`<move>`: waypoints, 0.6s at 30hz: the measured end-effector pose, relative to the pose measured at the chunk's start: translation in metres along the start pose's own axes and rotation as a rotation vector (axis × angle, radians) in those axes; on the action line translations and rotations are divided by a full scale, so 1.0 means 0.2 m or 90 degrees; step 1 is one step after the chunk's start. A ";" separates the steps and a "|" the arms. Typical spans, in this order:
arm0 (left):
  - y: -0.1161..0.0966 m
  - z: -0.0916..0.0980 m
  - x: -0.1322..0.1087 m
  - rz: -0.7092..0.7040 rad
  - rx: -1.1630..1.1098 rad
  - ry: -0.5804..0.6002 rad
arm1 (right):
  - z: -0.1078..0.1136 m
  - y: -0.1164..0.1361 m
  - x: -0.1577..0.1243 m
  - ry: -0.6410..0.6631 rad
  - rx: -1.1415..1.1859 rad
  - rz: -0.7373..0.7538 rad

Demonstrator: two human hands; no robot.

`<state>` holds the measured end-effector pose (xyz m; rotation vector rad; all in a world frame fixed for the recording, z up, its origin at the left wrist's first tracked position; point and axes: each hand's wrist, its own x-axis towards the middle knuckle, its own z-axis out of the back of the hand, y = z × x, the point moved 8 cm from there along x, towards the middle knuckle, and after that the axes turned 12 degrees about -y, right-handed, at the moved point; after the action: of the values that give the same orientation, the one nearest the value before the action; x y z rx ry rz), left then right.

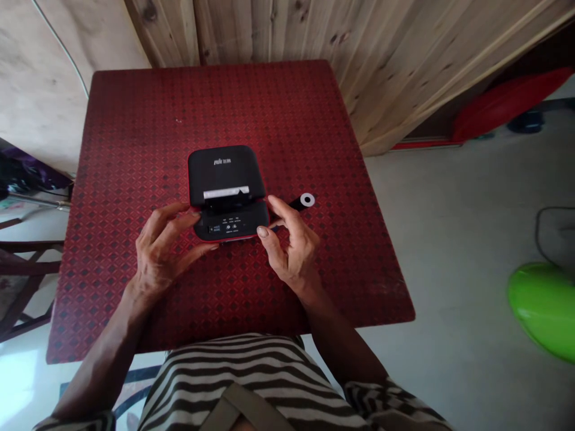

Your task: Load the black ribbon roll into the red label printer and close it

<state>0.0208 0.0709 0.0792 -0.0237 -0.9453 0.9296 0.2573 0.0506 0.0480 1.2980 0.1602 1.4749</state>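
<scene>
A small black receipt printer with red edging lies on the red patterned table. White lettering is on its top, and a white paper strip shows at its slot. My left hand grips its near left corner, fingertips on the edge and thumb along the front. On the other side, my right hand has its thumb at the near right corner and its fingers along the right side. Just beyond the right fingers lies a black roll with a pale ring-shaped end, partly hidden by the hand.
A wooden plank wall stands behind the table. To the right on the floor is a bright green rounded object, with a dark cable near it. A dark wooden chair stands at the left.
</scene>
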 end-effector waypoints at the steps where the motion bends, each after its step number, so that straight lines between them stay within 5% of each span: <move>1: 0.00 0.00 0.00 0.004 -0.004 -0.001 | 0.00 0.00 0.00 -0.003 0.001 -0.002; 9: 0.00 -0.03 -0.04 -0.006 -0.026 -0.041 | 0.02 0.02 0.06 0.000 -0.018 0.011; 13: -0.01 -0.05 -0.05 -0.045 -0.025 -0.054 | 0.05 0.10 0.20 -0.013 -0.067 0.103; 15: -0.01 -0.06 -0.06 -0.048 -0.019 -0.051 | -0.01 0.15 0.29 0.045 -0.091 0.167; 18: -0.01 -0.07 -0.09 -0.047 -0.006 -0.049 | -0.24 0.20 0.39 0.253 -0.157 0.226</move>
<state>0.0277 0.0622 0.0600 0.0389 -1.0157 0.8630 0.2137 0.1196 0.1041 0.8522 0.0023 1.9808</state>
